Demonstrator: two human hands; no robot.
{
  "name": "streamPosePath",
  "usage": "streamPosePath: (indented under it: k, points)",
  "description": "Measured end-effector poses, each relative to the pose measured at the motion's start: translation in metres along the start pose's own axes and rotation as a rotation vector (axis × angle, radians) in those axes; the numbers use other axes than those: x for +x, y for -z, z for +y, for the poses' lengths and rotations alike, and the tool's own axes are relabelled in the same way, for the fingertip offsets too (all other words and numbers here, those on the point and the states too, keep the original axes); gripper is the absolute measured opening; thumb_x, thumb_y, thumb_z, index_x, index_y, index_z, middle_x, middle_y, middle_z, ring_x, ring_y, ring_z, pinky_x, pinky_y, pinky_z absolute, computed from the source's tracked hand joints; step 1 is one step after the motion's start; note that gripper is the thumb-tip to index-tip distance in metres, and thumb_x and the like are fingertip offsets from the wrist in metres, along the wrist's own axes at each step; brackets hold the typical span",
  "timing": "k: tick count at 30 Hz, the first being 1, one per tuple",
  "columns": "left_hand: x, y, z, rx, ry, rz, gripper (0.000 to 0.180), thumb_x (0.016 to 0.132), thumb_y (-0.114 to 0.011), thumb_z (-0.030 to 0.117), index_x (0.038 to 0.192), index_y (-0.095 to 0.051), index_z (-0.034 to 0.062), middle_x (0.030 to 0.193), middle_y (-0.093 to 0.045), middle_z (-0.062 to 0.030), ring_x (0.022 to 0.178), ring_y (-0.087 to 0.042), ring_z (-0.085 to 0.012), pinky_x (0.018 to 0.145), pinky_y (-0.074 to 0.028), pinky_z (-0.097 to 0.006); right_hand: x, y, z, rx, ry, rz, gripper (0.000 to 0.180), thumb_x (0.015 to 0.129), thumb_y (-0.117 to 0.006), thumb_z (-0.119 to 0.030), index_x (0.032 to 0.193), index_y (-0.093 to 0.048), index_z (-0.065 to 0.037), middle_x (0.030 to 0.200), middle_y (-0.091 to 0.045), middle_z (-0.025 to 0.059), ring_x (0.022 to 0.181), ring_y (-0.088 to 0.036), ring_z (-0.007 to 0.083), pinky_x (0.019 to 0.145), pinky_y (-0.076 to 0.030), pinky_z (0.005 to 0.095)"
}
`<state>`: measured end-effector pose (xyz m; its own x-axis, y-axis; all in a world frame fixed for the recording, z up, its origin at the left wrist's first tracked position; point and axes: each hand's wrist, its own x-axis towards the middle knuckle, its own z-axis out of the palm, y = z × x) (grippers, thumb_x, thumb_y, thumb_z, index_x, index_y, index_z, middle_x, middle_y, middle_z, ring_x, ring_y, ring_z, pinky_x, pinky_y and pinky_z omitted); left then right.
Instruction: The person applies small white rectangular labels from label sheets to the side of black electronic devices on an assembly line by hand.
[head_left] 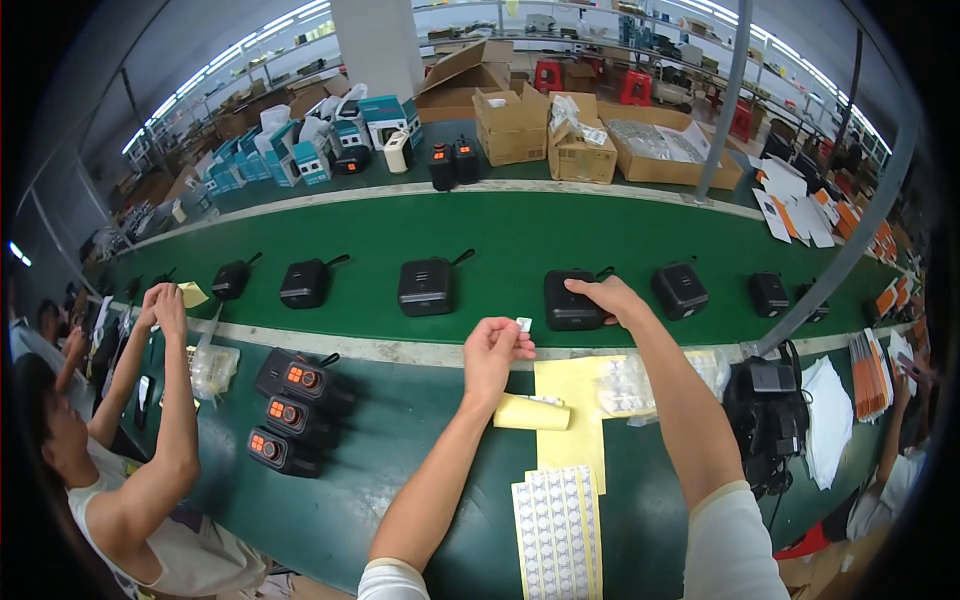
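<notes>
My left hand (488,358) pinches a small white sticker (524,324) between thumb and finger, just above the near edge of the green belt. My right hand (612,297) grips the right side of a black box-shaped device (570,302) with a wrist strap; the device rests on the belt, to the right of the sticker. Below my hands lie yellow backing paper (572,440), a curled piece of it (530,412), and sheets of small white printed stickers (556,530).
More black devices (427,286) stand along the green belt (510,230). Several devices with orange buttons (290,413) sit on the table at left. A co-worker (150,470) handles yellow paper. Cardboard boxes (512,125) line the far side; a metal post (850,240) rises at right.
</notes>
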<state>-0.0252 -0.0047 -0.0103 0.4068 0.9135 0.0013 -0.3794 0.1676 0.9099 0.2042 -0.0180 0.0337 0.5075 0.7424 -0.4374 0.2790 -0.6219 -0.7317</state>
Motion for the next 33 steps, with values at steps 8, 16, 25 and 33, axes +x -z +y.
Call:
streamPosePath:
  k: [8, 16, 25, 33]
  points:
    - [0.003, 0.011, -0.028, 0.034, -0.12, 0.026, 0.009, 0.097, -0.054, 0.011, 0.096, -0.054, 0.0018, 0.08, -0.06, -0.0055, 0.066, -0.058, -0.0113, 0.057, -0.051, -0.026, -0.01, -0.031, -0.002, 0.17, 0.291, -0.053, 0.08, 0.069, -0.081, -0.047, 0.115, -0.055, 0.014, 0.104, -0.064, 0.0205, 0.099, -0.063, 0.025, 0.087, -0.048, 0.0338]
    - [-0.007, 0.005, -0.014, -0.064, -0.152, -0.116, 0.008, 0.097, -0.055, 0.01, 0.096, -0.053, 0.0022, 0.079, -0.059, -0.005, 0.066, -0.057, -0.0102, 0.058, -0.048, -0.024, -0.03, -0.068, 0.006, 1.183, 0.092, -0.436, 0.047, 0.091, -0.06, -0.046, 0.116, -0.057, -0.007, 0.11, -0.063, 0.0095, 0.098, -0.062, 0.0225, 0.086, -0.051, 0.0442]
    - [-0.01, -0.008, -0.019, 0.091, -0.067, -0.075, 0.007, 0.096, -0.056, 0.007, 0.095, -0.053, 0.0008, 0.081, -0.06, -0.005, 0.069, -0.06, -0.0104, 0.061, -0.052, -0.024, -0.026, -0.073, 0.023, 1.195, 0.071, -0.387, 0.044, 0.091, -0.058, -0.047, 0.112, -0.058, -0.008, 0.104, -0.064, 0.0103, 0.092, -0.064, 0.0205, 0.078, -0.055, 0.0385]
    - [-0.01, -0.01, -0.021, 0.135, -0.109, -0.007, 0.012, 0.097, -0.056, 0.012, 0.094, -0.054, 0.0008, 0.079, -0.063, -0.0075, 0.07, -0.066, -0.0153, 0.064, -0.055, -0.026, -0.03, -0.077, 0.023, 1.173, 0.116, -0.358, 0.049, 0.088, -0.063, -0.049, 0.109, -0.06, -0.004, 0.099, -0.064, 0.008, 0.086, -0.064, 0.0174, 0.071, -0.053, 0.0349]
